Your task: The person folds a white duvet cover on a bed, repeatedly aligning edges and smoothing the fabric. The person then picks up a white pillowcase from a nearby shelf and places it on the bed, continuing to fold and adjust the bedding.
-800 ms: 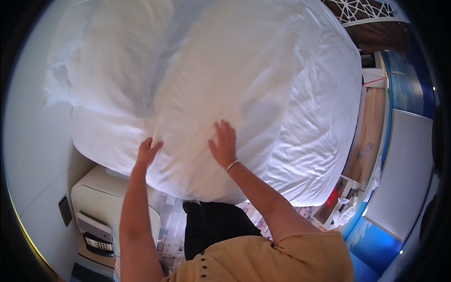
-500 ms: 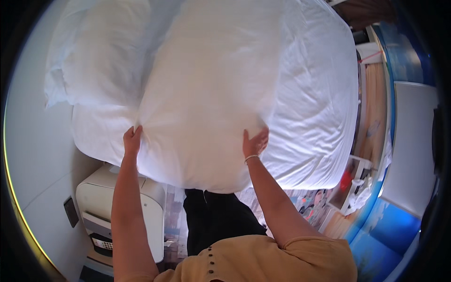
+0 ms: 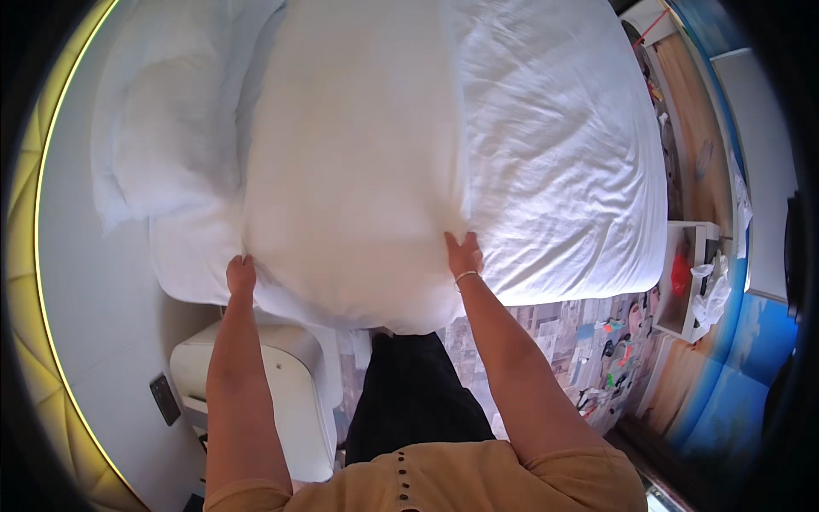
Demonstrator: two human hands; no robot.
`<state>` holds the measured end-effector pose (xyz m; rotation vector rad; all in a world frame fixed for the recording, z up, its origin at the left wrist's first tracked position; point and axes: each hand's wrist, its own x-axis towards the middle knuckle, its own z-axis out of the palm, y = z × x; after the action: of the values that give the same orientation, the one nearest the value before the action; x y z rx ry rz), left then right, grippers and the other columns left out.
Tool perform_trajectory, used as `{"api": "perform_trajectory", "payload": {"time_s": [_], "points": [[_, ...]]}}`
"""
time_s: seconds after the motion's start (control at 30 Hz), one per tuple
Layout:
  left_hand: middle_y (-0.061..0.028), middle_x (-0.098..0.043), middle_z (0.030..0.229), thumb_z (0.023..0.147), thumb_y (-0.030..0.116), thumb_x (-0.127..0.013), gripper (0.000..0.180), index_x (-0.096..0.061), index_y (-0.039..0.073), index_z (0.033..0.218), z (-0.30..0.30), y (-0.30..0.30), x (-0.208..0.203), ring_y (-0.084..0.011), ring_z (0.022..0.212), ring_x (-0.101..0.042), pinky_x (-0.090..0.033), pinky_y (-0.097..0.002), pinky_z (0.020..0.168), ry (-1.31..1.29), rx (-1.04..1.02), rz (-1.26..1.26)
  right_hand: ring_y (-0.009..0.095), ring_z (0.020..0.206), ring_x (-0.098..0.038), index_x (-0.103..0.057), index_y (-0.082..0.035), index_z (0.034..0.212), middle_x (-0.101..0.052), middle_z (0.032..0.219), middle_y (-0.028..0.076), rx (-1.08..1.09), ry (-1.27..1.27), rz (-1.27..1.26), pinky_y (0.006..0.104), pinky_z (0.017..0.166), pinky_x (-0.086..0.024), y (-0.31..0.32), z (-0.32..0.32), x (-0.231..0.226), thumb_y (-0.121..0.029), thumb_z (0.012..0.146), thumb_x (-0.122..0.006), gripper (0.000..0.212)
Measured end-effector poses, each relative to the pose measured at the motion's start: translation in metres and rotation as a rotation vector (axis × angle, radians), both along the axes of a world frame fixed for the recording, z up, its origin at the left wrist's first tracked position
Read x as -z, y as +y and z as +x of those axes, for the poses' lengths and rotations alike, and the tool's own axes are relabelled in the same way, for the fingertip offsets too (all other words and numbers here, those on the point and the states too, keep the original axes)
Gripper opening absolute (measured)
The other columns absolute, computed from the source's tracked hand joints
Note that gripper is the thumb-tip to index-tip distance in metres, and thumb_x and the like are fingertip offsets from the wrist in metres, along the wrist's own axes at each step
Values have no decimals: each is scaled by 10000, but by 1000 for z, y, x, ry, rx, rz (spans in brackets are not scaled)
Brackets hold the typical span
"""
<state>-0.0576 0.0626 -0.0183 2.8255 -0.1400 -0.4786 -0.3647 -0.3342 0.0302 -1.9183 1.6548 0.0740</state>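
A thick white duvet (image 3: 350, 162), gathered into a broad band, lies across the bed and hangs over its near edge. My left hand (image 3: 241, 275) is closed on the duvet's left edge, near the pillows. At the opposite edge, my right hand (image 3: 463, 254) grips the duvet with the thumb apart from the curled fingers; the fingertips are partly hidden. White pillows (image 3: 166, 128) rest at the left end of the bed. Wrinkled white sheet (image 3: 563, 171) shows to the right of the duvet.
A white rounded bedside cabinet (image 3: 256, 367) stands close to my left forearm. Toys and small items (image 3: 618, 350) are scattered on the patterned floor at right. Beyond the bed's foot is a white open box (image 3: 674, 290) with plastic bags. A padded yellow panel (image 3: 51, 375) borders the left.
The view has shifted, showing more floor. The duvet's right edge has come left across the sheet, and its near end bulges more. My right fingers have closed onto the edge.
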Motion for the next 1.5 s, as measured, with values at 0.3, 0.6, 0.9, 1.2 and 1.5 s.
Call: {"api": "perform_trajectory", "payload": {"time_s": [0.3,0.6,0.9,1.2,1.5], "points": [[-194,-521,1169,766,0,-530,334,-503,10,1099,4,-178,-37,-371,1088,-502,-386,-458,953,-378,377,-187,382,1044,-545,-479,41,1160,-565,1126,227,99,-593,12,427,888,-439,-128,139,33,-346,720,-722,634],[-228,-458,1294,851,74,-510,426,-450,39,1272,-57,-503,-47,-409,1178,-437,-385,-438,980,-46,625,-823,394,954,-599,-576,11,989,-640,950,229,-70,-444,85,437,803,-477,-203,182,37,-364,772,-651,440],[-233,-539,1152,913,139,-430,228,-551,-21,1020,33,-589,7,-383,1159,-452,-378,-428,974,-148,727,-722,411,944,-587,-570,8,963,-630,988,222,19,-688,72,440,791,-472,-271,274,51,-293,781,-621,355],[-178,-611,925,833,267,-612,364,-579,-19,1055,48,-613,-3,-292,823,-605,-484,-348,759,-123,467,-706,427,845,-592,-480,-6,1017,-618,881,224,-63,-453,-20,472,732,-473,-252,256,29,-357,781,-649,455],[-68,-652,922,891,89,-550,222,-623,-15,1074,70,-624,-2,-140,797,-617,-514,-285,737,704,20,-995,381,794,-610,-489,-25,1112,-634,897,177,251,-837,166,418,712,-481,-260,238,23,-353,793,-669,492]]}}
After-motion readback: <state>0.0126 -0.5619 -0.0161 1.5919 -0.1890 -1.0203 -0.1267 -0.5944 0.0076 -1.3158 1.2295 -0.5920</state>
